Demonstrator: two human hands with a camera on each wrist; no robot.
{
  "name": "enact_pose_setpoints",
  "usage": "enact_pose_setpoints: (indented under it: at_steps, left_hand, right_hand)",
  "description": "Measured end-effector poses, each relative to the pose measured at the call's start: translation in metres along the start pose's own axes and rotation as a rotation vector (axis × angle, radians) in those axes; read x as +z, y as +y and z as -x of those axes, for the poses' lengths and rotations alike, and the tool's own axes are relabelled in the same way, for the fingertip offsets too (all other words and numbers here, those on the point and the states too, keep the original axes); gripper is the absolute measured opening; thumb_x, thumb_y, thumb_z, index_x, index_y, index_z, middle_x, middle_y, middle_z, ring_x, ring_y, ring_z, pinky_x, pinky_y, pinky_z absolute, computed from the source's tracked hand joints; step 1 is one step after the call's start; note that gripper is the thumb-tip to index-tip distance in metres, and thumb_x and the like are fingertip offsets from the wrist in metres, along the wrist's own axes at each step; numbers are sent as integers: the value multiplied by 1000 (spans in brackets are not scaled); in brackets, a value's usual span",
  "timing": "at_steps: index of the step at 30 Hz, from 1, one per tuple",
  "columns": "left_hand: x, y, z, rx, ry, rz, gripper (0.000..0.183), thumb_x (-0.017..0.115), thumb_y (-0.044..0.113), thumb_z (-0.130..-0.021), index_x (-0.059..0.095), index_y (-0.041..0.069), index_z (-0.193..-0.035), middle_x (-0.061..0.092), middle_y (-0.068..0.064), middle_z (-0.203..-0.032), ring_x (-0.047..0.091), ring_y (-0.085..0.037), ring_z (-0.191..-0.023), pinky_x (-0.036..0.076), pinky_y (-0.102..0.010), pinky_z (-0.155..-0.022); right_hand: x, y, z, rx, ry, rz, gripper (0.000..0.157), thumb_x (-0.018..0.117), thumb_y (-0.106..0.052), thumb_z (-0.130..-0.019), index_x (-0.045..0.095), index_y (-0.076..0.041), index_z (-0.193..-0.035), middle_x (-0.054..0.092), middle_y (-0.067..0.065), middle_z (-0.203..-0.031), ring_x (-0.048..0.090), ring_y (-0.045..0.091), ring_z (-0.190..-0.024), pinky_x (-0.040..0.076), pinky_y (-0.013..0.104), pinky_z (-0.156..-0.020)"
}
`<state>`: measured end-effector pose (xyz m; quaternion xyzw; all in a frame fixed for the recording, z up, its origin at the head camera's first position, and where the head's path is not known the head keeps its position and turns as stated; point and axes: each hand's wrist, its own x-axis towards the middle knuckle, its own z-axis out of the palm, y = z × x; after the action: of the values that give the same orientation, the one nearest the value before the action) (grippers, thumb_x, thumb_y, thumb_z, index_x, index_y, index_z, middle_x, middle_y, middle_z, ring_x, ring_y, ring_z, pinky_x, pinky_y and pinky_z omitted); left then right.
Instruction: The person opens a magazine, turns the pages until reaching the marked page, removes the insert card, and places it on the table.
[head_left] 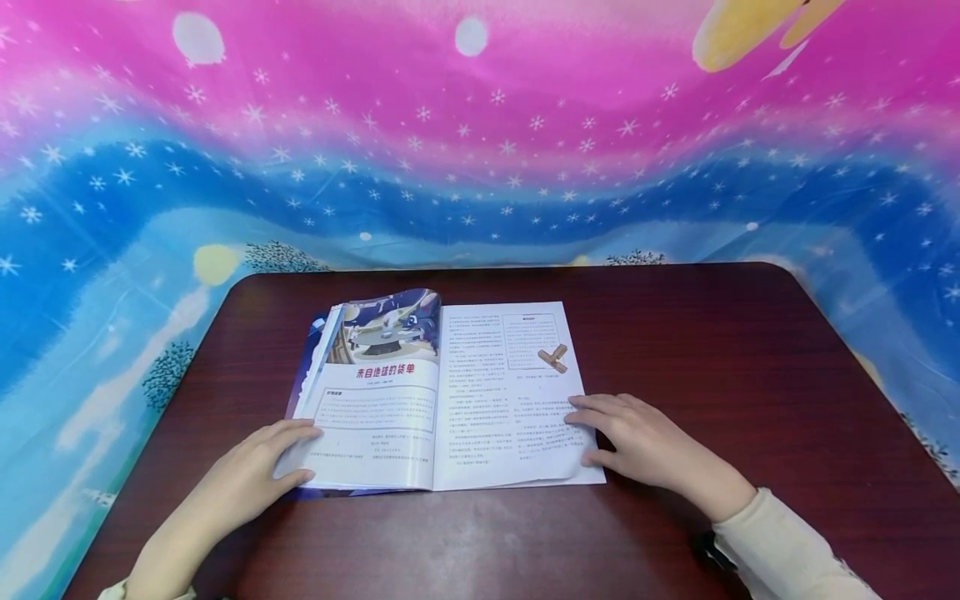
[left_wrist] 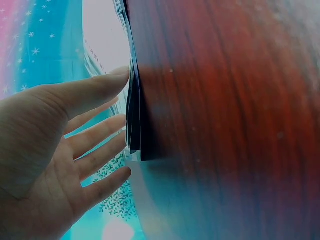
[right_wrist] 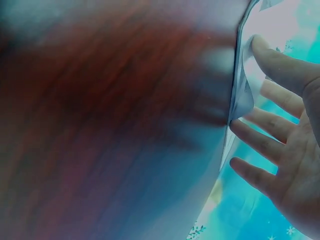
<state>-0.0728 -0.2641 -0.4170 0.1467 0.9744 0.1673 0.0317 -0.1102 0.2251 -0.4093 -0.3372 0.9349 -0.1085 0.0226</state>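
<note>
An open magazine (head_left: 480,400) lies on the table, with a picture and a red title on its left page and printed text on its right page. My left hand (head_left: 251,471) rests on the outer edge of the left page, thumb on top and fingers spread. In the left wrist view, that thumb lies against the page stack (left_wrist: 131,100). My right hand (head_left: 645,437) touches the outer edge of the right page with extended fingers. A lower page corner (right_wrist: 245,100) there curls up slightly beside the thumb in the right wrist view.
The dark reddish-brown wooden table (head_left: 720,350) has rounded far corners. A pink and blue cloth (head_left: 480,167) with snowflakes hangs behind it and along its sides. A dark band (head_left: 712,552) shows at the right sleeve.
</note>
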Motion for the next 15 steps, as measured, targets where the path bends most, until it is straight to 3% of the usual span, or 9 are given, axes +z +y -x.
enact_pose_setpoints:
  at_steps: [8, 15]
  left_hand:
    - [0, -1, 1, -1, -12, 9, 47, 83, 19, -80, 68, 5, -123, 60, -19, -130, 54, -41, -121, 44, -59, -97]
    - [0, -1, 1, 9, -2, 7, 47, 83, 19, -80, 68, 5, -123, 60, -18, -131, 54, -41, -121, 44, -59, -97]
  right_hand:
    - [-7, 0, -5, 23, 7, -17, 50, 85, -29, -79, 69, -13, -123, 61, 9, -134, 56, 27, -124, 42, 51, -103]
    - [-13, -2, -10, 3, 82, -21, 46, 86, -29, -77, 71, -14, -118, 63, 8, -131, 57, 28, -122, 43, 51, -103]
